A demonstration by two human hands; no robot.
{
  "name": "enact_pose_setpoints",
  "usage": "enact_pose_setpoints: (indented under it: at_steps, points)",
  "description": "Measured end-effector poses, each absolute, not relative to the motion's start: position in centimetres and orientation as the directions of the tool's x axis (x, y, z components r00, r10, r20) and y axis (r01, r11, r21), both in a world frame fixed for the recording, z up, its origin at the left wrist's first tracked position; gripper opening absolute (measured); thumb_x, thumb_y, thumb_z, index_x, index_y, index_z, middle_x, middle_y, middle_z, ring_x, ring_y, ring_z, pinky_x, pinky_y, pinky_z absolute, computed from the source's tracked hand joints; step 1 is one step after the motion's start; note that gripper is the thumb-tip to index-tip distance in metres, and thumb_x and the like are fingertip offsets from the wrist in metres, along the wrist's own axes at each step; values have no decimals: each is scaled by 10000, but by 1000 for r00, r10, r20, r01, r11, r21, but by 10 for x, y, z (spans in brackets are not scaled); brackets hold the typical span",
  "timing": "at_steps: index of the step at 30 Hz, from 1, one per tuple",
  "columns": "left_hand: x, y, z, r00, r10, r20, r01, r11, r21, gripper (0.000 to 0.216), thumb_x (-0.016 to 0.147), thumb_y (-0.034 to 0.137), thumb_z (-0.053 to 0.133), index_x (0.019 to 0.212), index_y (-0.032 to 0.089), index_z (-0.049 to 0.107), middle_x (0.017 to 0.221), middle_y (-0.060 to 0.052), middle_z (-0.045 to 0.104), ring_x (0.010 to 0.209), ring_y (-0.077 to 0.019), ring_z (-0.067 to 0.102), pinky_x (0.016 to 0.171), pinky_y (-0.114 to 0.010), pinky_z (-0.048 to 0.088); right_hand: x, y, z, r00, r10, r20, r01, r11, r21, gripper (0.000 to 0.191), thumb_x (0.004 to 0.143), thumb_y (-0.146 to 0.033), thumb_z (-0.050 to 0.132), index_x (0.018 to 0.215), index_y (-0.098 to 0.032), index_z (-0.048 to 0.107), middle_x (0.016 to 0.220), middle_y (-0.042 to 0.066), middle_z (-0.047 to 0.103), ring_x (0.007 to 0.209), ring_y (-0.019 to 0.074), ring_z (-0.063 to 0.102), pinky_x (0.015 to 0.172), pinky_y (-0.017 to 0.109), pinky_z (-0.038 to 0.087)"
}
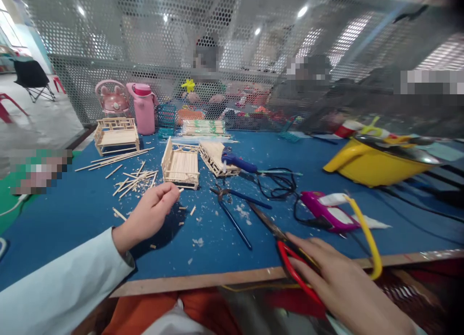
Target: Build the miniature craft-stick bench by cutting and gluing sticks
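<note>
My left hand [154, 210] is closed in a pinch, and the pale tip of a small wooden stick piece [181, 190] shows at its fingertips. Just beyond it stands a miniature bed [182, 166] made of wooden sticks. At the table's front edge my right hand [337, 272] holds a pair of scissors [266, 220] by the red handles, blades pointing away to the left. Blue-handled pliers [232, 219] lie open between my hands. Loose sticks [134, 182] and short offcuts are scattered left of the bed.
A stick bench [116, 136] and a pink bottle [144, 111] stand at the back left. A blue glue gun [239, 160] leans on another stick piece [213, 156]. On the right are a purple glue gun [328, 211] and a yellow container [380, 163]. A perforated screen [145, 45] borders the table.
</note>
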State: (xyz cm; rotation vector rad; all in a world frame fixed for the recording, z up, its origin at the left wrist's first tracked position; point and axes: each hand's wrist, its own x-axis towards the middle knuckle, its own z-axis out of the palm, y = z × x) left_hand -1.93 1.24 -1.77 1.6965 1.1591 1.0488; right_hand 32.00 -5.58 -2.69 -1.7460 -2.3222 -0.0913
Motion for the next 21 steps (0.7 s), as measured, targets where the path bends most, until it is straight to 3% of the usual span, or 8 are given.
enact_pose_setpoints:
  at_steps: [5, 9, 11, 15, 18, 21]
  points:
    - [-16, 7, -17, 322, 934, 154, 431, -289, 855, 299, 899, 356, 360, 673, 181, 448, 624, 33, 429, 610, -110, 395, 587, -241, 319, 293, -1, -21, -291, 937, 194, 956, 277, 96, 360, 850, -242, 448, 1131, -133, 645, 834, 116, 668, 761, 225, 677, 668, 323, 556]
    - [-15, 3, -16, 424, 895, 137, 519, -364, 773, 286, 905, 332, 356, 695, 179, 476, 638, 28, 465, 607, -109, 409, 588, -239, 316, 278, 8, -4, -347, 916, 201, 928, 304, 214, 352, 826, -204, 490, 1134, -123, 640, 872, 122, 683, 751, 266, 669, 614, 365, 539]
    - [-13, 1, -15, 468, 873, 135, 534, -401, 745, 279, 906, 323, 361, 702, 178, 485, 639, 30, 469, 596, -104, 406, 585, -237, 312, 265, 3, 10, -431, 858, 280, 902, 410, 132, 319, 842, -197, 480, 1104, -126, 648, 924, 119, 694, 795, 250, 667, 665, 354, 536]
    - [-3, 3, -8, 525, 842, 126, 462, -406, 788, 266, 906, 319, 366, 729, 175, 503, 651, 32, 481, 606, -100, 416, 587, -226, 324, 225, 4, 31, -584, 722, 372, 694, 681, -233, 218, 866, -250, 524, 1005, -181, 677, 888, 45, 725, 788, 143, 670, 736, 237, 507]
    - [3, 8, -2, 500, 851, 162, 380, -383, 842, 269, 898, 322, 374, 701, 176, 482, 634, 39, 453, 601, -99, 404, 572, -223, 321, 201, 22, 36, -634, 681, 367, 551, 730, -404, 129, 822, -223, 592, 875, -188, 705, 795, 12, 736, 703, 112, 669, 673, 200, 489]
    - [4, 14, 2, 435, 879, 194, 330, -356, 874, 273, 888, 334, 387, 679, 179, 469, 604, 44, 432, 577, -100, 392, 548, -227, 309, 187, 42, 37, -631, 669, 393, 469, 733, -493, 111, 802, -223, 612, 774, -170, 706, 743, 16, 732, 664, 109, 661, 642, 197, 483]
